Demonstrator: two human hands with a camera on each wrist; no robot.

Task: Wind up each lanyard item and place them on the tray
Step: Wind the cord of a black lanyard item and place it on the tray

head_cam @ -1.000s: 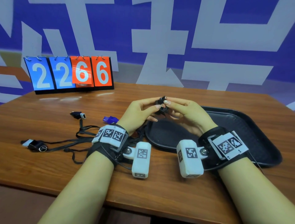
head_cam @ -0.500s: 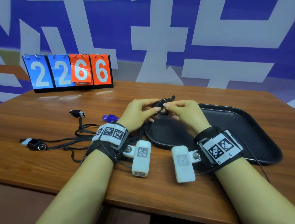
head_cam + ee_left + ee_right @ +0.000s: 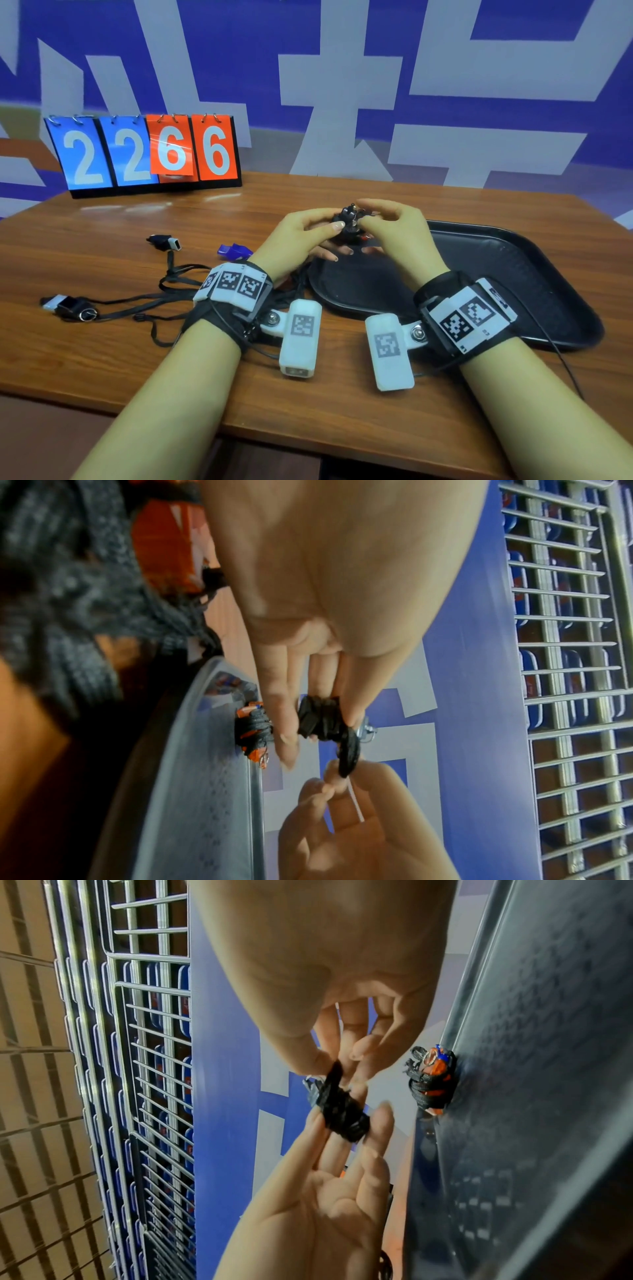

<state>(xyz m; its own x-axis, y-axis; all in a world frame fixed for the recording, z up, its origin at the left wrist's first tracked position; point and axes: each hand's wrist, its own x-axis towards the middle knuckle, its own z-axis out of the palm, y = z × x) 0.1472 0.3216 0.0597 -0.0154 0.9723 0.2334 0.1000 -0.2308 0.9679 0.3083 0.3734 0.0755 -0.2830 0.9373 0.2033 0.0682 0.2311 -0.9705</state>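
While the left hand (image 3: 294, 236) grips a black wound bundle (image 3: 349, 224) above the tray's (image 3: 534, 274) nine o'clock edge, the right hand (image 3: 394, 229) pinches its loose cord end. Three unwound lanyards (image 3: 144, 298) lie at the tray's nine o'clock.

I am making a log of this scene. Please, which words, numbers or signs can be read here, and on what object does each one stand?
"2", "2", "6", "6": white digits on the flip scoreboard, two blue cards, then two orange.
Wrist markers: black-and-white square codes, no text.
Wall: large white shapes, cropped, not readable as words.
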